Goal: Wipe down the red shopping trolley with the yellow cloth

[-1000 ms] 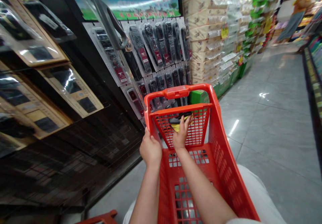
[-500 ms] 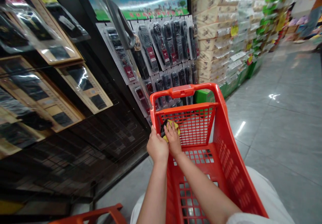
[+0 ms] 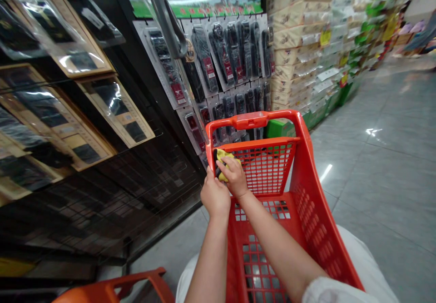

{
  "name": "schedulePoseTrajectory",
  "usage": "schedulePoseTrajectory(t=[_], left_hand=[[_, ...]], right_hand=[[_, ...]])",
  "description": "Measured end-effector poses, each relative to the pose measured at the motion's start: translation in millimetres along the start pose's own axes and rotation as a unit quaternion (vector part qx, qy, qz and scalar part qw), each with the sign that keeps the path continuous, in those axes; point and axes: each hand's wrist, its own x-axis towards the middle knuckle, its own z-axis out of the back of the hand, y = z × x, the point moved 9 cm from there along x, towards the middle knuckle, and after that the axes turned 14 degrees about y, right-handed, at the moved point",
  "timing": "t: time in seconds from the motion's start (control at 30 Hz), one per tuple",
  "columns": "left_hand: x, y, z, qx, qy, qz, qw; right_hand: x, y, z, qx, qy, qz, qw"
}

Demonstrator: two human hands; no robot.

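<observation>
A red plastic shopping basket point(image 3: 306, 176) with a raised handle stands between my knees. My left hand point(image 3: 215, 195) is closed on the basket's left rim, near where the handle joins it. Inside the basket, my right hand point(image 3: 235, 178) presses a yellow cloth point(image 3: 225, 155) with a dark edge against the far left corner. Part of the cloth shows above my right fingers, and the rest is hidden under them. The basket's grid end panel point(image 3: 265, 169) lies just right of the cloth.
A telescopic handle with a grey grip point(image 3: 177, 39) rises at the basket's far left. Packaged belts point(image 3: 235, 51) hang on a rack behind it. Boxed goods point(image 3: 116, 112) line the left shelf. Stacked cartons point(image 3: 293, 48) stand at the back. Another orange-red basket point(image 3: 136, 287) is at bottom left.
My right hand has moved the cloth up and left toward the corner by the handle, and more yellow shows. My left hand keeps its hold on the rim.
</observation>
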Motion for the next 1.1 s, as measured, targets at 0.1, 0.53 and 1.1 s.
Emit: schedulePoseTrajectory(t=[0.1, 0.53, 1.1], left_hand=[[0, 0, 0.1, -0.002, 0.001, 0.001, 1.0], [0, 0, -0.8, -0.009, 0.006, 0.002, 1.0], [0, -3, 0.8, 0.006, -0.002, -0.005, 1.0]], right_hand=[[9, -2, -2, -0.047, 0.013, 0.003, 0.999], [19, 0, 11, -0.045, -0.002, 0.022, 0.999], [-72, -54, 30, -0.064, -0.072, -0.126, 0.987]])
